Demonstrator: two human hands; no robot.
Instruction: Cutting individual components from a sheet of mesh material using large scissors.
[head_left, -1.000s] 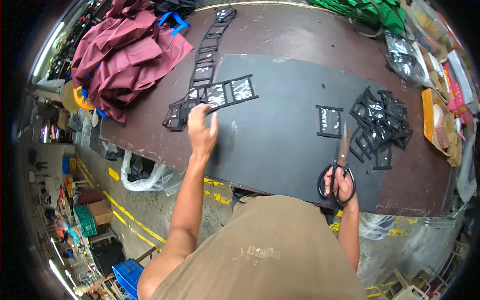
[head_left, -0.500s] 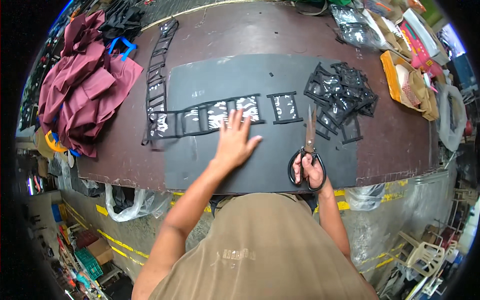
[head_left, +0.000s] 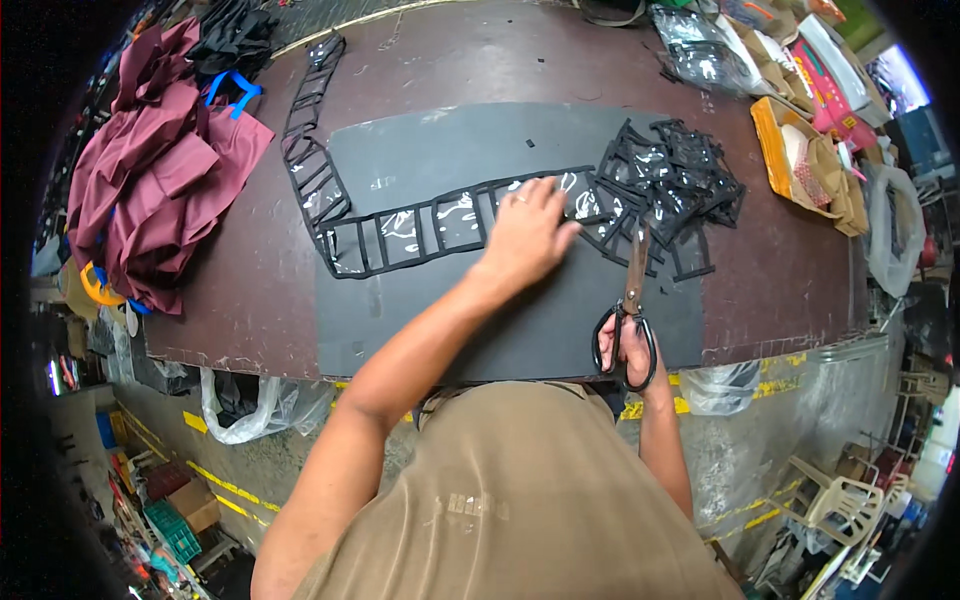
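Since the earlier frames the left hand has travelled from the far-left part of the strip across to its right end, and the strip of black-framed clear pockets has come along with it, so that its right end now lies just beside the pile of cut pockets where before a gap stood between them. At the far left of the desk the maroon cloth heap lies bunched, with a blue handle showing against it, well apart from the work. The strip bends down from the far left edge of the desk, turns a corner on the grey mat and runs rightward under the left hand, which lies flat and spread, fingers extended, pressing the strip's right end to the mat rather than gripping it. Near the right front edge of the mat the right hand is clenched through the loops of the black scissors; the blades point away toward the pile and look closed or nearly so, resting on the mat and not yet on the strip. My reading is that the strip has been fed along to bring a fresh pocket within reach of the scissors, so a further cut looks prepared. At the far right, bags and boxes crowd the desk's edge.
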